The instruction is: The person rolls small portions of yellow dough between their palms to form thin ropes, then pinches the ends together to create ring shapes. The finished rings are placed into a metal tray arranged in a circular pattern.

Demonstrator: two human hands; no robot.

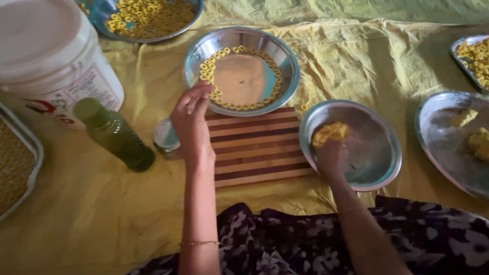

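Head view: dough lump (331,132) under right hand (332,158)

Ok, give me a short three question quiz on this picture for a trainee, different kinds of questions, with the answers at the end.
1. True or false: the left hand is at the rim of the round plate that has small yellow rings laid around its edge.
2. What does the right hand touch?
A. the green bottle
B. the lump of yellow dough on a steel plate
C. the white bucket
3. Fill in: between the two hands lies a striped wooden ____.

Key: 1 true; 2 B; 3 board.
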